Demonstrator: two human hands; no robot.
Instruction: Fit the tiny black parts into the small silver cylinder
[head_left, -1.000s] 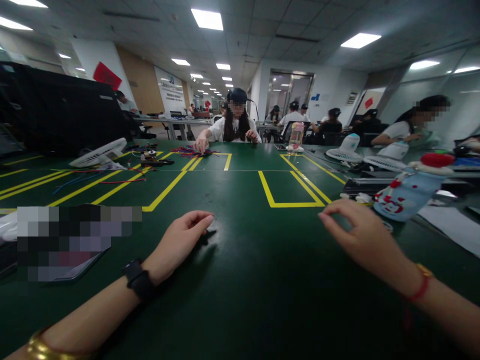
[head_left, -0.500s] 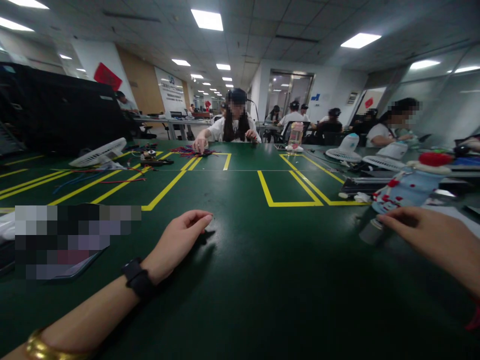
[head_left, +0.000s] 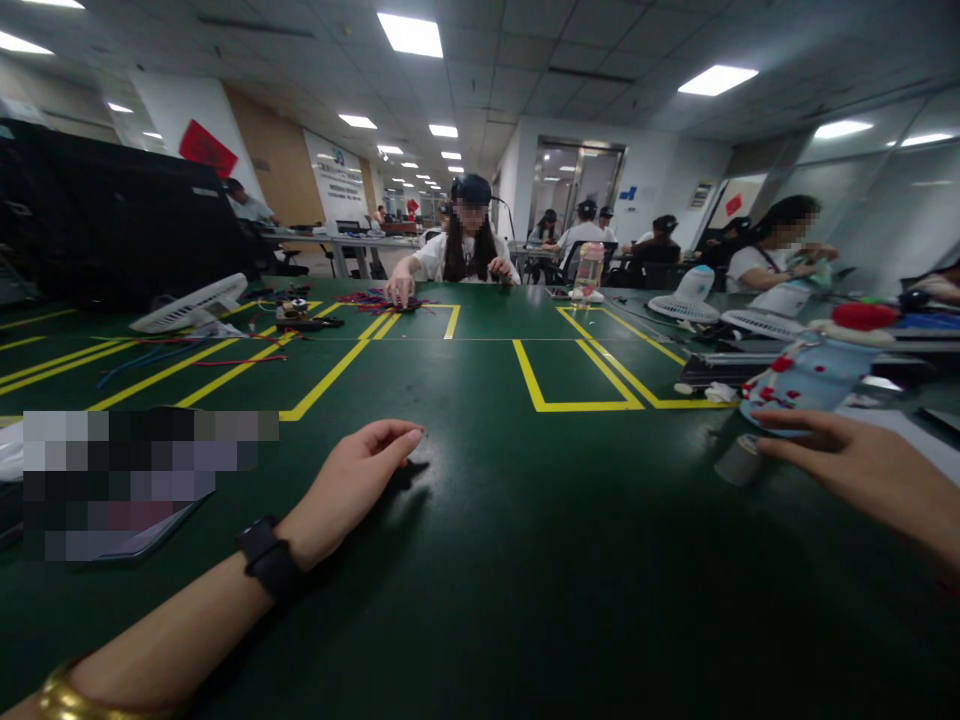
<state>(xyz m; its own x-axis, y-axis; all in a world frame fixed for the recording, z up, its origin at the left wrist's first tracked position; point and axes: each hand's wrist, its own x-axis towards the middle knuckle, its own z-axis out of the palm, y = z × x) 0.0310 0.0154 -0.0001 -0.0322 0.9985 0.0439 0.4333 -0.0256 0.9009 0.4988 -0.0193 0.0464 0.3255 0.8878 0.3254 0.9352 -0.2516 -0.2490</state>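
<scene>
Small grey cylinder [head_left: 739,460], right hand [head_left: 847,460] touching

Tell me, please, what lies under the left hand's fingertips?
A small dark object pokes out beside the left hand on the green table; the fingers cover most of it.

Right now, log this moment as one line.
left hand: resting on green table, empty | right hand: fingertips at small grey cylinder | patterned bottle: lying just beyond
</scene>
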